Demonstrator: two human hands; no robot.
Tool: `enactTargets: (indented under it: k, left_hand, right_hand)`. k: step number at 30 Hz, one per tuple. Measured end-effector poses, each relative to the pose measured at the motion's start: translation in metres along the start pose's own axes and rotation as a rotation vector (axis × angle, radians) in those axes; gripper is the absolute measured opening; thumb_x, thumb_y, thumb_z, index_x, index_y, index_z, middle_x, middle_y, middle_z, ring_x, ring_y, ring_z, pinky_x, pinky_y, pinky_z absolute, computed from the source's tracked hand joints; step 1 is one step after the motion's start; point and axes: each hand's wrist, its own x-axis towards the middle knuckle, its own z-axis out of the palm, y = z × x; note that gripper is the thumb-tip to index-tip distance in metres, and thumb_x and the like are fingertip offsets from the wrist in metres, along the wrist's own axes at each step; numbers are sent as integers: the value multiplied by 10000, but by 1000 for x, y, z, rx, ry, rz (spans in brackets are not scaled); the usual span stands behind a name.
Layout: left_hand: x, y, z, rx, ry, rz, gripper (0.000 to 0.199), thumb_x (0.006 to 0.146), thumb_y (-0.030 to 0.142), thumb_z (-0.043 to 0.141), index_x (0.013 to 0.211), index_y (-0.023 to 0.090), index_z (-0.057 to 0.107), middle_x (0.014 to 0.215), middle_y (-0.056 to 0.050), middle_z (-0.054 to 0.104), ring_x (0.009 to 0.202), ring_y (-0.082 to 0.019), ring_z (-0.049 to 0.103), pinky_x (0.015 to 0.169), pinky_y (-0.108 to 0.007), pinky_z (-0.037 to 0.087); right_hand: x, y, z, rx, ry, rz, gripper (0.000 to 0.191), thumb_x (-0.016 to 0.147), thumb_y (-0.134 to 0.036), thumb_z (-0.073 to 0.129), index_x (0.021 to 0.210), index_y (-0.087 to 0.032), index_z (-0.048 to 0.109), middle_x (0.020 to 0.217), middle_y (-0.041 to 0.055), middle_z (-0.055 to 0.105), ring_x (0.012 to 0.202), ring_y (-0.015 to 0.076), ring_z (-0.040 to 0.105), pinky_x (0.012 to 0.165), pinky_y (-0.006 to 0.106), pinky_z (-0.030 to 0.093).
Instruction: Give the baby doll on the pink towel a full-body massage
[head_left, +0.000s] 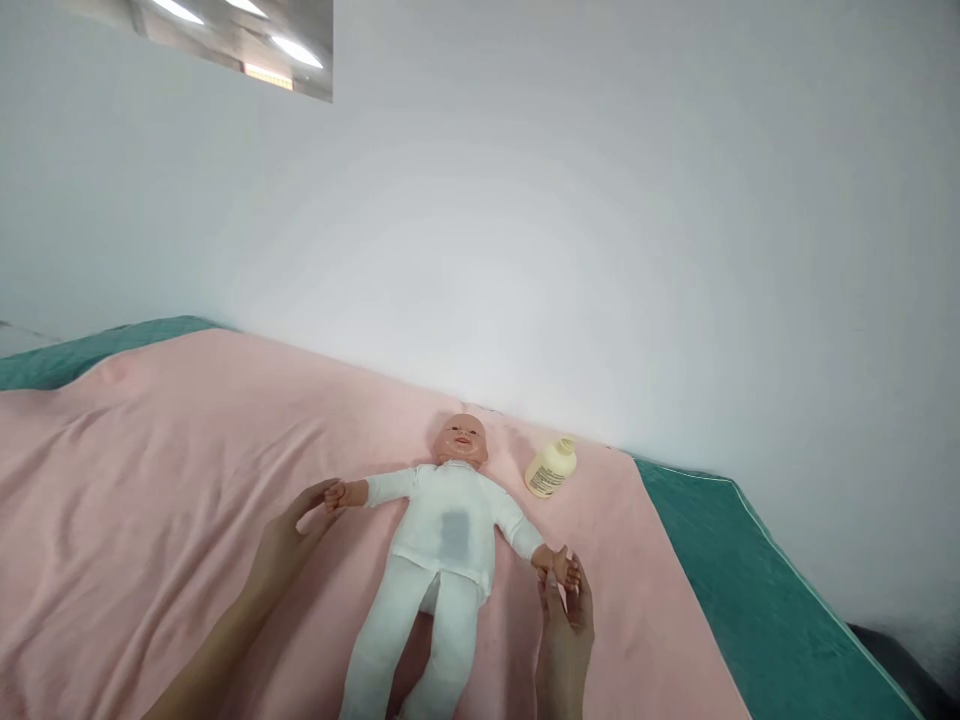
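- My left hand (pixel 300 520) had its thumb and fingers closed lightly around one hand of the doll (pixel 444 510).
- My right hand (pixel 568 615) pinched the doll's other hand, thumb on the near side and fingers curled behind.
- By my judgement, the doll was already dressed and laid out, both arms spread and both hands held; neither of my hands was on the bottle.
- My left forearm slanted in from below the doll's side; my right rose steeply beside its leg.
- The doll lay face up, head away from me, a grey patch on its white top.
- The pale yellow bottle (pixel 551 468) was just beside the doll's head; upright or tilted, I couldn't tell.
- Beneath the doll spread a pink blanket (pixel 225 420).
- Beyond the doll's head rose a pale wall (pixel 525 250).
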Motion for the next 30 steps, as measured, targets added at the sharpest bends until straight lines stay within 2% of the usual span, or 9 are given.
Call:
enactTargets:
  k: [3,6,8,11,14,17,21,25,30]
  left_hand:
    - [-3,12,15,-30,-47,95,441,833,494,567,1216,276,593,1214,-10,653,1113,-259,609,847,-328,546]
    - [-11,29,39,-13,-104,298,400,832,445,581,1191,271,614,1235,1,643,1135,-235,597,924,-337,519]
    - [-18,36,57,24,-155,461,375,850,403,574,1199,267,605,1239,-1,641,1123,-221,601,937,-344,513]
    - [-26,39,78,77,-214,683,389,893,353,537,1268,250,542,1243,-18,640,1103,-203,612,955,-354,497]
    - [-32,36,87,104,-219,774,364,928,322,495,1280,229,511,1256,-36,631,1115,-186,609,975,-351,478]
    - [-37,34,86,102,-216,774,335,940,307,471,1263,228,514,1272,-33,620,1150,-179,589,982,-341,468]
    - [-39,28,72,98,-169,641,347,923,320,487,1262,254,521,1253,-8,631,1132,-182,594,949,-317,483]
    - [-28,7,50,116,-3,455,335,898,380,497,1205,268,573,1150,-7,677,1047,-206,627,868,-312,514]
    - [-8,-22,16,267,120,322,366,853,401,474,1148,230,609,1156,-38,679,1041,-257,625,867,-353,498]
  right_hand:
    - [-15,-32,18,20,-55,50,566,743,-476,694,1208,-174,579,1160,91,639,998,252,625,753,311,538]
    - [-32,-46,36,-101,-183,-109,433,815,-452,626,1164,-195,625,1156,93,633,950,239,628,742,315,539]
    - [-39,-40,45,-147,-272,-217,357,842,-415,594,1135,-222,658,1168,89,613,980,237,616,770,321,543]
    - [-45,-16,55,-205,-412,-390,313,897,-327,515,1173,-270,652,1213,84,570,1106,230,572,886,344,526]
    - [-49,6,61,-303,-497,-541,363,924,-237,443,1241,-296,607,1258,85,538,1161,221,549,956,368,498]
    - [-52,12,63,-336,-533,-587,398,919,-193,412,1255,-300,596,1266,85,534,1174,220,543,965,370,494]
    - [-49,1,54,-298,-526,-496,346,927,-253,441,1218,-302,621,1255,80,543,1160,214,553,957,353,498]
    - [-35,-13,33,-239,-346,-286,327,889,-385,527,1172,-271,645,1201,82,602,1067,242,605,838,337,546]
    - [-11,-19,1,-208,-102,-88,489,822,-503,592,1207,-202,598,1147,102,649,998,276,637,755,333,544]
